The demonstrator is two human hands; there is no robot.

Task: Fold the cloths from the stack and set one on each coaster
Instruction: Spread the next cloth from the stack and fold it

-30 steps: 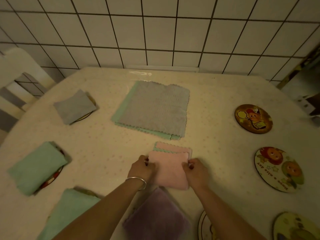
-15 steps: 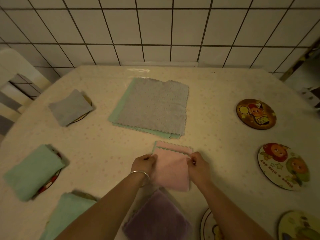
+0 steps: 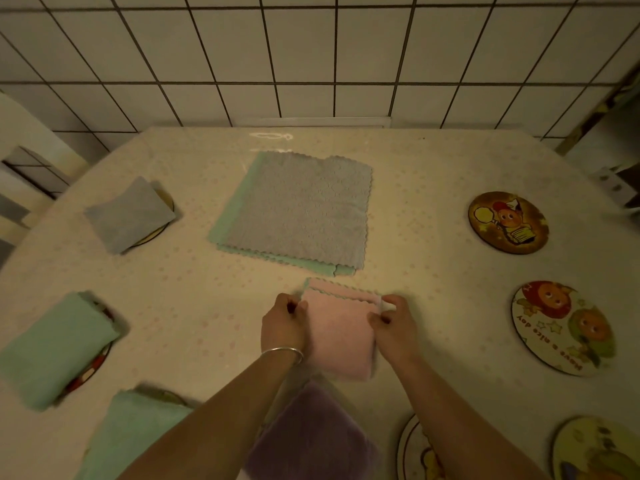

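The pink cloth lies folded on the table, near the middle of its near edge, just in front of the stack. The left hand pinches the cloth's left edge with curled fingers; a bracelet sits on that wrist. The right hand pinches the right edge near the far corner, fingers curled around the scalloped hem.

The stack lies flat toward the far edge at centre: a grey cloth on top, green cloth edges showing along its left and near sides.

Along the left edge, a folded grey cloth rests on a coaster, and a folded green cloth rests on a second coaster. Another green cloth lies at the near left corner. A folded purple cloth lies at the near edge, between the forearms.

Along the right edge, two bare coasters sit well apart: a brown coaster farther away and a white coaster nearer. Two more coasters are partly cut off at the near right corner.
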